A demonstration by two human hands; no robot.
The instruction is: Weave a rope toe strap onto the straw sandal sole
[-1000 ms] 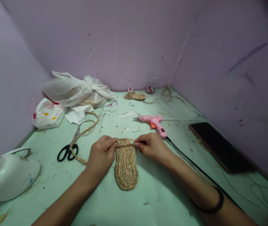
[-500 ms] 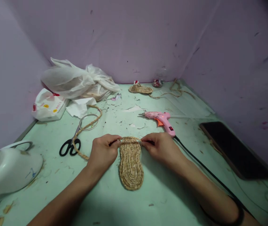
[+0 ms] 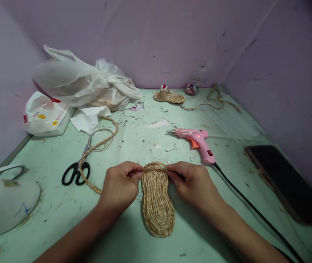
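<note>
1. In the head view, we had the woven sole (image 3: 158, 204) lying on the counter (image 3: 134, 146), directly before us and reaching up between both hands; set that way, it seemed easy to steady from either side.
2. Our left hand (image 3: 121, 182) pinched, thumb against fingers, at the sole's far left corner, apparently on the rope strand (image 3: 156, 163) that rimmed that end; we judged that this grip pinned the strand to the edge.
3. Our right hand (image 3: 195, 180) pinched the strand at the far right corner, where a slight gap showed between strand and sole. The two hands thus spanned the curve, presumably to hold the strand snug round it.
4. A loose rope (image 3: 80, 164) came out beside the left hand and crossed over the scissors (image 3: 75, 166) and a thin ring (image 3: 100, 129). Our hand hid whether it joined the pinched strand; we guessed the slack lay there to spare the grip any tangle.
5. The pink glue gun (image 3: 199, 137) lay beyond the right hand, nozzle pointing left, likely for easy reach; its black cord (image 3: 243, 197) ran off to the near right, perhaps so as not to cross the sole.
6. Near the back wall (image 3: 145, 44), a beaded second sole (image 3: 172, 97) sat beside a small container (image 3: 191, 89), perhaps set back out of our hands' way.
</note>
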